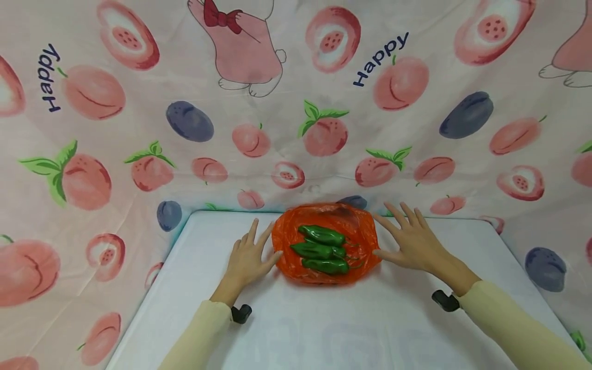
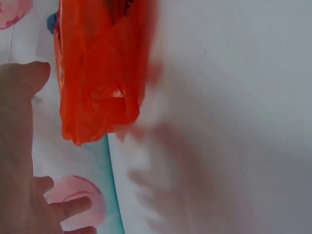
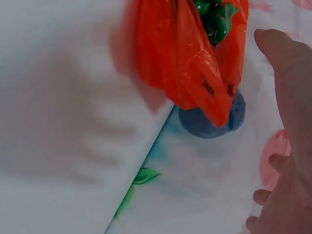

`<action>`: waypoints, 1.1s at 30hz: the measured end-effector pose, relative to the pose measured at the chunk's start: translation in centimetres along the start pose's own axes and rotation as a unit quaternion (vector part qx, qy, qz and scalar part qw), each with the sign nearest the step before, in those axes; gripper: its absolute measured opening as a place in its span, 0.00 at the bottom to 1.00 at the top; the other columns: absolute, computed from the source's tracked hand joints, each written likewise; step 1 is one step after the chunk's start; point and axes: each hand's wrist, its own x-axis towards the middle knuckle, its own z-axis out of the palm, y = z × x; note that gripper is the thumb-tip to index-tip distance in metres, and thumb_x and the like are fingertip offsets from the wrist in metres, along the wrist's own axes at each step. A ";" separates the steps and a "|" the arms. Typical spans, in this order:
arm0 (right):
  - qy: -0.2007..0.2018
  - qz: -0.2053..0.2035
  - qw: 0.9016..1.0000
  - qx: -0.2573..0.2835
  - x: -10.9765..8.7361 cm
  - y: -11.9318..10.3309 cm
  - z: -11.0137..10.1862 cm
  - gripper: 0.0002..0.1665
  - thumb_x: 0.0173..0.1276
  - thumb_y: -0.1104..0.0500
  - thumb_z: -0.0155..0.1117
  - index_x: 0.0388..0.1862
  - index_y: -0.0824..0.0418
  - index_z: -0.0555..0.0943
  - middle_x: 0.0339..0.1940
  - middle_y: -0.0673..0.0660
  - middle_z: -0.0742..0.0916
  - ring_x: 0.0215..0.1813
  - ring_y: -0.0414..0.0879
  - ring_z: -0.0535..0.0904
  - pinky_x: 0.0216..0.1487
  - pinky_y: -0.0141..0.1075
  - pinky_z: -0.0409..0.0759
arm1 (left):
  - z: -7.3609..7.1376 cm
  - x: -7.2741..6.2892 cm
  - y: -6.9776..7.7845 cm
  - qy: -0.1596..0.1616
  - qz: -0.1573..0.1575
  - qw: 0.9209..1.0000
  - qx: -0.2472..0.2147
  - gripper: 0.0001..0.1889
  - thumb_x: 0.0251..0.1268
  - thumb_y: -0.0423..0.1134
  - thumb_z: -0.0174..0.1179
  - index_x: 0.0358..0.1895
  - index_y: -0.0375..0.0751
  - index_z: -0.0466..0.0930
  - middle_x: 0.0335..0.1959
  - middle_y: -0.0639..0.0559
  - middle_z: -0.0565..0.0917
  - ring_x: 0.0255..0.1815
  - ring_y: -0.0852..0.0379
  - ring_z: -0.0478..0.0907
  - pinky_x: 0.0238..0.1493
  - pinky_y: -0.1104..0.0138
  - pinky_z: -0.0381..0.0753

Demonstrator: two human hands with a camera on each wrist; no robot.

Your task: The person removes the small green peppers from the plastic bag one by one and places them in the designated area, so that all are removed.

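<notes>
An orange-red plastic bag (image 1: 319,213) lies spread open near the far side of the white table, and several glossy green peppers (image 1: 321,251) rest inside it. To its left is my left hand (image 1: 247,259), fingers spread, with the thumb tip right at the bag's edge in the head view. On the opposite side my right hand (image 1: 411,244) hovers with straight, parted fingers, its thumb close to the bag. Both wrist views show a gap between thumb and bag. Pepper ends (image 3: 219,22) show at the bag's mouth in the right wrist view.
The white table (image 1: 324,329) ends just behind the bag. A pink fruit-print cloth (image 1: 287,128) hangs behind it and along both sides. Dark wrist cameras (image 1: 445,300) sit at the cream sleeves (image 1: 513,318).
</notes>
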 end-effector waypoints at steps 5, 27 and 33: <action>0.018 -0.029 0.999 0.006 1.5 -0.5 0.5 0.54 0.60 0.31 0.73 0.80 0.49 0.65 0.78 0.69 0.65 0.73 0.77 0.60 0.67 0.73 0.62 | 0.4 0.4 0.7 -0.012 -0.012 0.999 -0.031 0.44 0.70 0.69 0.54 0.84 0.63 0.49 0.82 0.34 0.53 0.61 0.26 0.75 0.59 0.34 0.73; -0.067 -0.079 0.990 0.098 7.9 -4.7 2.2 0.51 0.65 0.37 0.73 0.82 0.48 0.63 0.77 0.66 0.70 0.71 0.69 0.67 0.66 0.68 0.68 | 1.2 1.4 2.7 -0.002 -0.044 0.965 -0.260 0.43 0.72 0.48 0.63 0.83 0.45 0.52 0.70 0.32 0.72 0.68 0.32 0.71 0.64 0.35 0.71; -0.137 -0.052 0.973 0.178 9.0 -5.3 2.9 0.51 0.67 0.46 0.74 0.84 0.48 0.59 0.77 0.63 0.70 0.76 0.65 0.64 0.66 0.67 0.69 | 1.6 1.4 2.7 -0.009 -0.049 0.960 -0.275 0.44 0.70 0.44 0.67 0.83 0.43 0.53 0.64 0.31 0.76 0.62 0.34 0.76 0.63 0.38 0.74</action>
